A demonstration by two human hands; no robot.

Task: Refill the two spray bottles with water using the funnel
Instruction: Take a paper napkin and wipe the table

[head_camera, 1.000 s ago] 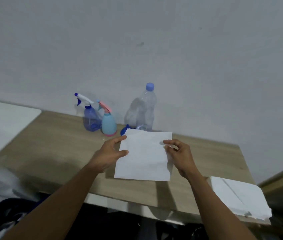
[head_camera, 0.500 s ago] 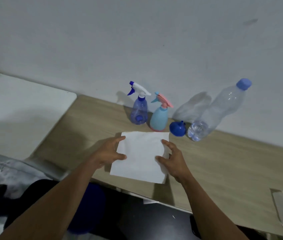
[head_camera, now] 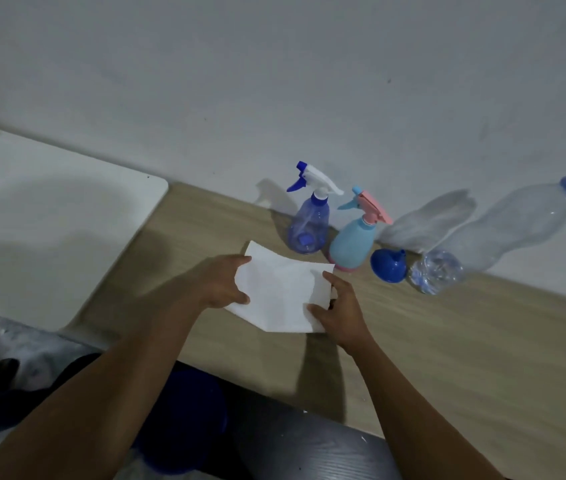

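left hand (head_camera: 220, 284), right hand (head_camera: 342, 311): gripping white sheet (head_camera: 281, 292) | over wooden table (head_camera: 447, 341)

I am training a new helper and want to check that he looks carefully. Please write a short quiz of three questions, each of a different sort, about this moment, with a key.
1. True or false: the trigger heads are already off both spray bottles.
2. What stands directly between the light blue spray bottle and the clear water bottle? A) a cup B) the blue funnel C) a sponge
3. Fill in: the left hand and the right hand both hold a white ____.

Key
1. False: the purple spray bottle and the light blue one both have their heads on.
2. B
3. Sheet: the white sheet lies on the wooden table.
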